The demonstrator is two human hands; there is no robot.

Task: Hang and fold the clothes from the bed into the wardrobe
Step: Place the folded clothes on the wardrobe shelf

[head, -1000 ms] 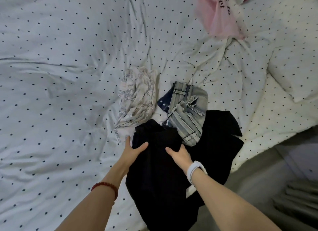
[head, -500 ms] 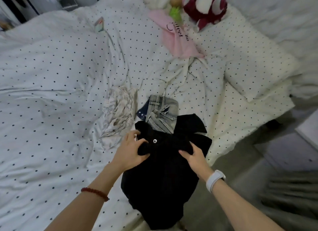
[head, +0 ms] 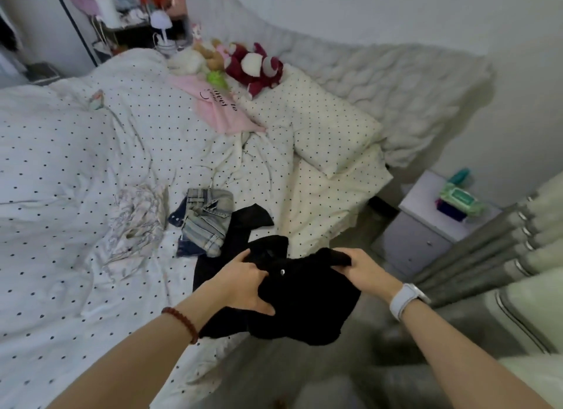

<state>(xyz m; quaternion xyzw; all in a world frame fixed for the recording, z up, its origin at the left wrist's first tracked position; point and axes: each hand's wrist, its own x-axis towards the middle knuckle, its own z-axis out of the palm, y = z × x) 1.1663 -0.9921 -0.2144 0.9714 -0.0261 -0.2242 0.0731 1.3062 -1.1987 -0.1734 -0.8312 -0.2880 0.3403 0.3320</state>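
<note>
Your bed [head: 76,195] fills the left and middle of the view, covered in white bedding with small dark dots, rumpled into ridges. At its near right edge you hold the black garment [head: 304,302]: dark, matte, bunched into a thick wad with a small pale button or snap showing near its middle, its lower part hanging past the mattress edge over the floor, and one loose flap trailing back onto the bed toward the far side. Your left hand [head: 243,282] grips the garment's left side, fingers curled over the top and thumb tucked under; a red bead bracelet [head: 182,322] sits on that wrist. Your right hand [head: 362,270] clamps a bunched fold at the garment's right end, fingers wrapped round the cloth; a white watch [head: 406,296] is on that wrist. Just beyond the garment, touching its trailing flap, lies a crumpled pair of faded jeans [head: 207,222]. Left of the jeans, a pale patterned garment [head: 137,219] lies in a heap. Farther off, a dotted pillow [head: 316,128] lies at the head of the bed, with a pink cloth [head: 219,110] and a dark red plush toy [head: 256,67] beyond it. To the right, beside the bed, stands a pale nightstand [head: 426,219] carrying a green packet [head: 460,198].
</note>
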